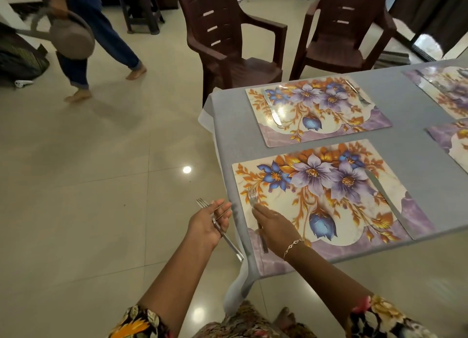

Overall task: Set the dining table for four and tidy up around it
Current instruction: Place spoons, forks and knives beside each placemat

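Fork (pixel 252 197) on near placemat (pixel 354 226) under flat right-hand fingers (pixel 260 210); left-hand fingers (pixel 223 211) curled round spare forks (pixel 229 241).

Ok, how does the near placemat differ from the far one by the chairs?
As seen here, the near placemat has the near fork at its left and the near knife at its right; the far placemat has the far knife left and the far fork right. The right hand rests on the near fork; nothing touches the far placemat. Both share the floral print and lie on the grey tablecloth.
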### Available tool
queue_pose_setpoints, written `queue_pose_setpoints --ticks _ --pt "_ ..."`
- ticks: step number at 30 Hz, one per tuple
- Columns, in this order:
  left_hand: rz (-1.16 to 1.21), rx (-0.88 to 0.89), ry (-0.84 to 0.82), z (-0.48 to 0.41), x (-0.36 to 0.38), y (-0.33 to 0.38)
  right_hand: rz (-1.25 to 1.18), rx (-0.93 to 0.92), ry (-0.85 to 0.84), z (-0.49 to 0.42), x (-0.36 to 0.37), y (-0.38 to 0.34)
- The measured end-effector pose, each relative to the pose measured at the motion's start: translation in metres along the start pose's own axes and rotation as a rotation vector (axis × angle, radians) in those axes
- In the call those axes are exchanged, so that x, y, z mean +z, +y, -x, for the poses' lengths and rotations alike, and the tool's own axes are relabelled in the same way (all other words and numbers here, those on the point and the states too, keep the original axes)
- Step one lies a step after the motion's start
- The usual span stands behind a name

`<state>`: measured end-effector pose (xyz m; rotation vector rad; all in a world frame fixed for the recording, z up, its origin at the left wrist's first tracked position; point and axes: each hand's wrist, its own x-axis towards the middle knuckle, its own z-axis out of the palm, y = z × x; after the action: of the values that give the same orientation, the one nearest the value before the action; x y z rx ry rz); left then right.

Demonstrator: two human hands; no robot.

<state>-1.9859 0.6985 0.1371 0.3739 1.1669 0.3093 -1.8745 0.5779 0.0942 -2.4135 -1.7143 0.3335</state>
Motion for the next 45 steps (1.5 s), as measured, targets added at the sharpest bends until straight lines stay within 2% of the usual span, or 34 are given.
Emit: queue_pose_setpoints --ticks 4,8,12,16,20,25,30,34,41,45 --pt "0.021 0.010 -0.011 -0.005 -0.001 0.000 0.080 -0.070 0.032 0.008 0.013 0.006" --pt "0.012 0.006 -0.018 -0.010 0.002 -0.003 0.051 -0.082 0.029 0.014 0.012 0.003" --pt "-0.053 0.030 -0.068 -0.013 0.015 -0.008 -0.192 -0.018 0.121 0.018 0.006 0.005" --pt "-0.105 0.065 -0.169 -0.008 0.045 -0.019 -0.420 0.144 0.261 0.026 -0.005 0.017" --pt "-0.191 0.046 -0.285 -0.011 0.091 -0.047 -0.559 0.209 0.400 0.041 -0.026 0.039" --pt "-0.297 0.014 -0.367 -0.005 0.168 -0.106 -0.463 0.272 0.462 0.078 -0.042 0.101" --pt "-0.460 0.021 -0.515 0.021 0.253 -0.180 -0.584 0.498 0.471 0.137 -0.071 0.196" --pt "-0.510 0.005 -0.614 0.041 0.318 -0.242 -0.691 0.642 0.556 0.194 -0.103 0.269" --pt "-0.619 0.056 -0.583 0.054 0.411 -0.323 -0.492 0.640 0.652 0.260 -0.131 0.362" --pt "-0.659 0.087 -0.548 0.042 0.451 -0.342 -0.478 0.631 0.655 0.265 -0.142 0.405"
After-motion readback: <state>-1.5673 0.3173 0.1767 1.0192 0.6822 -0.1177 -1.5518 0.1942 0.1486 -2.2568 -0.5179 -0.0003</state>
